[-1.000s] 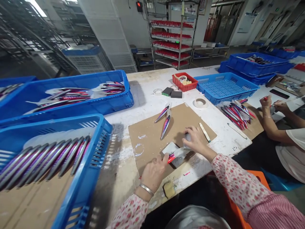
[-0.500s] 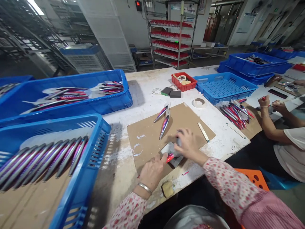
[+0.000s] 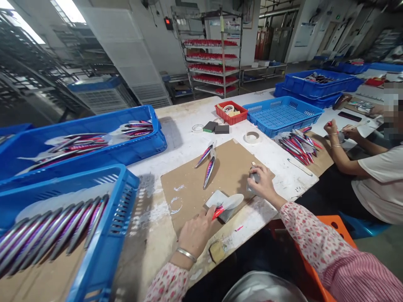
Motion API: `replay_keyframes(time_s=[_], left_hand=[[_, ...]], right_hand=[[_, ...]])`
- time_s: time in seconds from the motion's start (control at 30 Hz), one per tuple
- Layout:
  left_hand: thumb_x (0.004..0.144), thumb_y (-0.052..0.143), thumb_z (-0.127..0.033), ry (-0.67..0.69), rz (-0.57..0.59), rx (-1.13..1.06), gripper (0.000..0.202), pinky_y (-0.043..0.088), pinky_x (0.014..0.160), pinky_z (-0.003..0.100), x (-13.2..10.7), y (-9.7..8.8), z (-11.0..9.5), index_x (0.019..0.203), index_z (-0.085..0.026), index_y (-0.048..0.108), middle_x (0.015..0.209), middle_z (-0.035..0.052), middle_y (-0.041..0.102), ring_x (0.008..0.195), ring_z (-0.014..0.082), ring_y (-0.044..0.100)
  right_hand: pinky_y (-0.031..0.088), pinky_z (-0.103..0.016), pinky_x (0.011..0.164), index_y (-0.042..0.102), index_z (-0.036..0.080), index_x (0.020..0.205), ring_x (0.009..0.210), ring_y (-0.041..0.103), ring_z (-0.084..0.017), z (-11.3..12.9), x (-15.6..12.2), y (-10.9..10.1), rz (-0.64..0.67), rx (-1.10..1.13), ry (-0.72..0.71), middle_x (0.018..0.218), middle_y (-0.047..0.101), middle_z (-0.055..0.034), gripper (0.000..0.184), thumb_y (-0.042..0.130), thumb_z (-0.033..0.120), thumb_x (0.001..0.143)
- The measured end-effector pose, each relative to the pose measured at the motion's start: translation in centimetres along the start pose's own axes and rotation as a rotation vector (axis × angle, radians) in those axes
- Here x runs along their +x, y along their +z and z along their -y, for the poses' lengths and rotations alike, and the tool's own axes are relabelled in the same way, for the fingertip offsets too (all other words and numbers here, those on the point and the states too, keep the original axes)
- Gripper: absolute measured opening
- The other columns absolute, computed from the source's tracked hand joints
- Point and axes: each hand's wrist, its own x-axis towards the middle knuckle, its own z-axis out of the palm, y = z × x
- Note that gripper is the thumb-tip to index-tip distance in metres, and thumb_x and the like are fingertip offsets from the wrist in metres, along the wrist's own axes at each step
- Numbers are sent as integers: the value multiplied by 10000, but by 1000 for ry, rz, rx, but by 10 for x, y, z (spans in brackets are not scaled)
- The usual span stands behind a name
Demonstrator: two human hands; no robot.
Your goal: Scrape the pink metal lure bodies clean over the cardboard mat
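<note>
My left hand [image 3: 197,230] pinches a fishing lure with a red end [image 3: 218,212]; its clear, rounded plastic lip [image 3: 233,201] points right. Most of the lure's body is hidden under the fingers. Beneath it lies a grey block [image 3: 217,199] on a brown cardboard sheet [image 3: 185,178]. Over the right side of the cardboard, my right hand [image 3: 264,184] has its fingers curled round a small grey block [image 3: 254,178]. Just beyond those fingers shows the tip of a pale-handled tool [image 3: 253,164], mostly covered. Two finished-looking lures [image 3: 209,172] lie farther back on the cardboard.
At left, a blue crate [image 3: 126,197] holds a row of lures; another blue crate [image 3: 138,144] stands behind it. Dark sponge blocks [image 3: 221,129], a tape roll [image 3: 252,137], a red basket [image 3: 231,119] and a blue basket [image 3: 283,121] stand beyond. A co-worker [image 3: 378,172] sits at right.
My right hand has moved right, away from the lure, carrying the small grey block to the pale-handled tool. My left hand still pinches the lure. The camera view has shifted slightly.
</note>
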Motion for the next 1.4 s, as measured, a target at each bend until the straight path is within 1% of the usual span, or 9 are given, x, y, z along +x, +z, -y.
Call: replay_keyframes(time_s=[0.17,0.3,0.47,0.67,0.8,0.87,0.97,1.13,1.4], left_hand=[[988,346,-343,-1,3,12,408,474,577,270,-2,3,1,1367,-273,481,969,93,664,800,228,697],[979,363,-286,-9,-29,40,402,460,566,280,-5,5,4,1356,-301,502,928,68,656,798,236,684],[972,372,-240,50,-155,60,374,471,591,302,1,-1,6,1301,-284,543,1002,76,632,813,238,664],[984,380,-291,66,-73,87,354,471,585,286,11,-13,1,1297,-286,546,977,84,627,838,245,669],[981,406,-308,59,-8,76,337,496,636,291,13,-17,-2,1290,-291,540,991,81,626,861,237,671],[978,417,-315,63,-13,72,333,507,666,310,14,-17,-3,1287,-288,538,988,83,622,871,240,668],[974,425,-305,66,-22,69,337,514,690,332,15,-15,-4,1295,-286,529,989,86,619,875,245,667],[970,420,-253,66,-21,77,360,514,670,339,13,-14,-6,1317,-285,510,974,86,616,834,243,670],[939,436,-126,77,-111,57,361,504,669,331,10,-8,-8,1254,-258,552,919,70,608,834,227,654]], right_hand=[[358,-395,1059,638,277,1174,1253,455,-223,13,7,18,280,-100,-2,1324,529,-59,296,540,396,921],[417,-327,945,643,200,1128,1077,570,-199,-17,21,-13,270,-269,181,1135,638,-86,277,460,331,966],[427,-269,721,675,168,906,841,624,-203,-45,28,-37,332,-354,330,864,678,-75,168,678,289,789],[393,-236,632,637,160,783,731,594,-164,-45,30,-33,403,-205,344,714,620,-21,104,668,151,684],[445,-243,601,585,148,965,675,568,-143,-29,28,-34,406,52,317,768,603,-19,216,509,313,847],[478,-259,610,526,161,1088,705,576,-149,-12,22,-27,413,375,281,857,609,-31,335,493,412,869],[502,-290,688,507,189,1095,809,589,-173,20,10,-6,478,808,198,936,604,-39,419,598,487,816],[450,-289,717,545,178,1017,803,547,-171,52,-7,23,612,667,37,871,581,-23,324,543,471,879],[332,-241,586,531,179,879,647,428,-120,55,-14,29,666,476,22,709,492,33,198,531,376,898]])
